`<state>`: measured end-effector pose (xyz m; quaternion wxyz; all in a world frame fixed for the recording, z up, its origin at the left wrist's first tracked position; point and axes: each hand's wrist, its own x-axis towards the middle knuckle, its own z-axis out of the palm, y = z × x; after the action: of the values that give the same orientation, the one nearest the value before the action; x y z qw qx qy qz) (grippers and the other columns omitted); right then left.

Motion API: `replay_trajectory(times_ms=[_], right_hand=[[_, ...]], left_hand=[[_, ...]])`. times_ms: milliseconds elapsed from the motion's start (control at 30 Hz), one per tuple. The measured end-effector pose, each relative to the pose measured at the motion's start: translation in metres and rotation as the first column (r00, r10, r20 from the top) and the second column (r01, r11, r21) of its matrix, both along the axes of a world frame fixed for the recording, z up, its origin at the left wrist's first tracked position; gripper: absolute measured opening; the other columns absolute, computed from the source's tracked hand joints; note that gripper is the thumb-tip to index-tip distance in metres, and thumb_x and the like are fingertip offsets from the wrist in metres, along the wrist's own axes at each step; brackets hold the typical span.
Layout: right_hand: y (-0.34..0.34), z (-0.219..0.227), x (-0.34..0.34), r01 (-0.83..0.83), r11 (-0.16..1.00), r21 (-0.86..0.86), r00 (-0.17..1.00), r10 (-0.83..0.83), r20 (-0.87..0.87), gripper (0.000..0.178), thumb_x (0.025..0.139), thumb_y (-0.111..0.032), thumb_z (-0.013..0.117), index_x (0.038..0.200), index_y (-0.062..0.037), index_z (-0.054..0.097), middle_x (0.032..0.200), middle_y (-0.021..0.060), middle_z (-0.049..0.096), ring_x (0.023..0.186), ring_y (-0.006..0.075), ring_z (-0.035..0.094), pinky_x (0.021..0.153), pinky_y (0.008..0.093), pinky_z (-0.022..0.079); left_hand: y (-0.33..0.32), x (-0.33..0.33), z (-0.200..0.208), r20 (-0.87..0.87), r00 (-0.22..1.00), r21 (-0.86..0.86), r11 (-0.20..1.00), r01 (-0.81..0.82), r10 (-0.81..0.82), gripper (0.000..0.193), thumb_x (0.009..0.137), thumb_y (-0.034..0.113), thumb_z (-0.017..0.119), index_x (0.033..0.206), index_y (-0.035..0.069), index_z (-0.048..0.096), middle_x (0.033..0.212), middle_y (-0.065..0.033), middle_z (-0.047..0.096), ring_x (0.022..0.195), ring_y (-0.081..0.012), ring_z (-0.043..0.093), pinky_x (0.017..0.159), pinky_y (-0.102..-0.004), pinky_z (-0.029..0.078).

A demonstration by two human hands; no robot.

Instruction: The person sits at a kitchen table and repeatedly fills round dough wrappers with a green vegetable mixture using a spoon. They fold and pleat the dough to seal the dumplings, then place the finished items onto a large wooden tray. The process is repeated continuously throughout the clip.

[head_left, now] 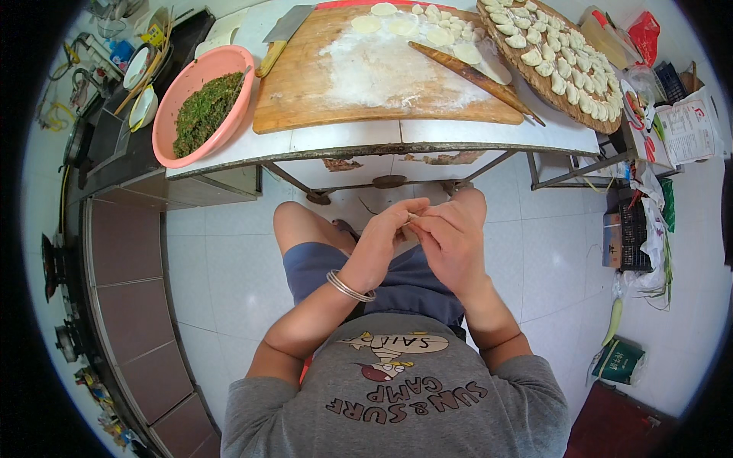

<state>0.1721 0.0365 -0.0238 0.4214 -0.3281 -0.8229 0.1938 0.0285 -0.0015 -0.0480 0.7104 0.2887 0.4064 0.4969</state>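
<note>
Above my lap, my left hand (388,229) and my right hand (450,240) meet with fingers closed around a small dumpling (413,217). Only a pale edge of its dough shows; the fingers cover the rest. Past my hands, a floured wooden board (298,91) lies on the table, with round dough wrappers (403,27) and small dough pieces (458,29) toward its far side. A tapered rolling pin (477,76) rests slantwise on the board. To the left stands a pink bowl (243,99) of chopped green filling (205,114).
A cleaver (284,38) lies at the board's left edge. At the far right, a round woven tray (527,72) carries rows of finished dumplings (565,65). The table's front edge (382,147) runs just beyond my knees. A black crate (635,233) and bags stand on the right.
</note>
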Motion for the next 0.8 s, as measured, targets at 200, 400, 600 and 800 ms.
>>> replay_trajectory(times_ms=[200, 400, 600, 800], right_hand=[[-0.001, 0.011, 0.001, -0.007, 0.937, -0.349, 0.994, -0.032, -0.106, 0.018, 0.071, 0.001, 0.072, 0.087, -0.0025, 0.065, 0.081, 0.009, 0.061, 0.068, 0.0233, 0.06, 0.058, 0.0306, 0.049], [0.003, 0.002, 0.007, -0.06, 0.95, -0.308, 0.996, 0.036, -0.083, 0.016, 0.072, 0.001, 0.072, 0.086, -0.0017, 0.065, 0.08, 0.0091, 0.061, 0.066, 0.0219, 0.06, 0.057, 0.0296, 0.049], [0.0, 0.007, 0.0, 0.001, 0.932, -0.364, 0.993, -0.043, -0.107, 0.011, 0.073, -0.002, 0.071, 0.082, -0.0017, 0.065, 0.078, 0.0092, 0.061, 0.064, 0.0224, 0.06, 0.055, 0.0309, 0.048], [0.001, 0.0, 0.005, -0.008, 0.937, -0.35, 0.998, -0.015, -0.062, 0.009, 0.074, -0.002, 0.07, 0.082, -0.0017, 0.065, 0.077, 0.0093, 0.062, 0.065, 0.0241, 0.061, 0.056, 0.0319, 0.048]], left_hand=[[0.001, -0.007, -0.011, -0.129, 0.984, 0.147, 0.979, 0.144, -0.126, 0.048, 0.099, 0.031, 0.031, 0.132, -0.001, 0.046, 0.119, -0.0063, 0.057, 0.109, -0.0137, 0.053, 0.098, -0.0284, 0.038], [-0.001, -0.005, -0.003, -0.116, 0.988, 0.056, 0.993, 0.109, -0.102, 0.05, 0.1, 0.031, 0.032, 0.136, -0.001, 0.041, 0.126, -0.0072, 0.052, 0.114, -0.0151, 0.051, 0.099, -0.0294, 0.038], [0.001, -0.008, -0.003, 0.049, 0.994, 0.059, 0.994, 0.093, -0.096, 0.047, 0.099, 0.03, 0.033, 0.138, 0.003, 0.039, 0.126, -0.006, 0.052, 0.114, -0.0129, 0.049, 0.1, -0.0295, 0.037], [0.002, -0.006, 0.004, 0.066, 0.995, 0.045, 0.997, 0.069, -0.072, 0.045, 0.098, 0.025, 0.036, 0.136, 0.002, 0.039, 0.121, -0.0065, 0.055, 0.108, -0.0122, 0.053, 0.094, -0.0286, 0.041]])
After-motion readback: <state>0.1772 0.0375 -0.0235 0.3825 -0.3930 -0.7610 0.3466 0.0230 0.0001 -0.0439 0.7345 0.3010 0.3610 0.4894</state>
